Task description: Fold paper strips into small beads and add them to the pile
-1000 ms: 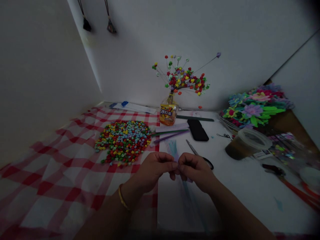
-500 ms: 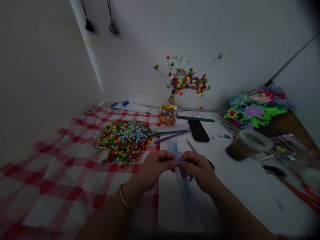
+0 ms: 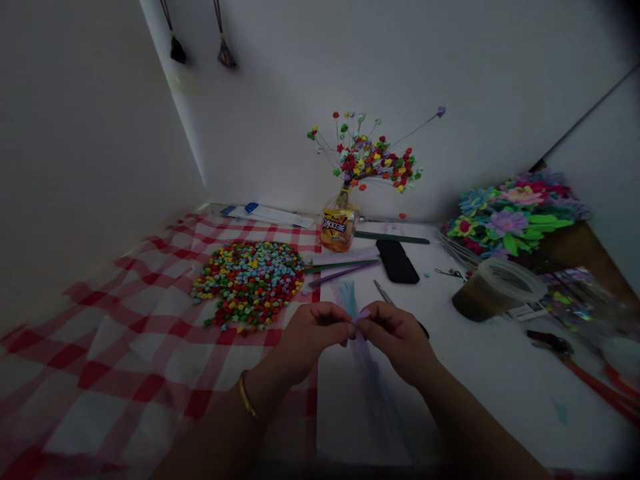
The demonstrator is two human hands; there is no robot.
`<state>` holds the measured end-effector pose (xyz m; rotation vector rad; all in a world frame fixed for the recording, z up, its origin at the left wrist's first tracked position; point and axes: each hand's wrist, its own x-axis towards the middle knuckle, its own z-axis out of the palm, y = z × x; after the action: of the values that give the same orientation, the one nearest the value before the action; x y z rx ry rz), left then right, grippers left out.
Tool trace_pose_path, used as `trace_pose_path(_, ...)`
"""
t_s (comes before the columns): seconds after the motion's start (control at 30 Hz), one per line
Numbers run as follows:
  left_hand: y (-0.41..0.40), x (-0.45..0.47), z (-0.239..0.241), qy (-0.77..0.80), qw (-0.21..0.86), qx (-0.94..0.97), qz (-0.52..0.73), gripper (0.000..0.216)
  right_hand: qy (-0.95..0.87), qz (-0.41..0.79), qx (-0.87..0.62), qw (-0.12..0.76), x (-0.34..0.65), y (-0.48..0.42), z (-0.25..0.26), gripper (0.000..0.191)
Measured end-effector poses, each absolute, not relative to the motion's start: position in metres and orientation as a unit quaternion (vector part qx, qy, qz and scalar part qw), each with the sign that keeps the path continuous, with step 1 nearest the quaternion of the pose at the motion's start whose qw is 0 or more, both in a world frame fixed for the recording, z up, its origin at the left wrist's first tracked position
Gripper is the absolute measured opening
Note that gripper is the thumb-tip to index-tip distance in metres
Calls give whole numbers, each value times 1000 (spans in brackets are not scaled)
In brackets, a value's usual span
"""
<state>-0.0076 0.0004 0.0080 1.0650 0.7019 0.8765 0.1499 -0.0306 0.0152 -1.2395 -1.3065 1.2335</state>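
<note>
Between my two hands is a thin purple paper strip (image 3: 364, 315), bent where the fingertips meet. My left hand (image 3: 320, 333), with a gold bangle on its wrist, pinches one side of it. My right hand (image 3: 395, 333) pinches the other side, fingertips almost touching the left ones. Pale blue paper strips (image 3: 347, 295) lie on the white board just beyond the fingers, and more pale purple and blue strips run below the hands toward me. Scissors (image 3: 384, 293) lie partly hidden behind my right hand.
Left is a heap of coloured paper stars (image 3: 255, 280) on a checked cloth (image 3: 150, 347). Behind stand a bottle (image 3: 338, 228) of stars on wires and a black phone (image 3: 397, 261). To the right are a plastic tub (image 3: 493, 290), pliers (image 3: 553, 341) and fuzzy flowers (image 3: 510, 213).
The purple strip between my fingers has changed shape: its loop under my right hand is gone and a short end now points up right. Both hands stay nearly in place.
</note>
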Motion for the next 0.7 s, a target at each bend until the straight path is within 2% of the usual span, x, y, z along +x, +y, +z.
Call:
trace_pose_path(0.2, -2, -6, 13, 321, 701, 494, 403, 7, -520, 501, -503, 475, 150, -30, 16, 16)
trace_pose_path(0.5, -2, -7, 13, 324, 694, 490, 416, 6, -582, 397, -480, 522, 151, -32, 11, 5)
trace_pose_path(0.6, -2, -7, 11, 324, 696, 486, 419, 4, -618, 345, -479, 520, 151, -31, 10, 4)
trace_pose_path(0.7, -1, -7, 9, 318, 703, 472, 426, 4, -686, 238, -454, 517, 150, -31, 9, 7)
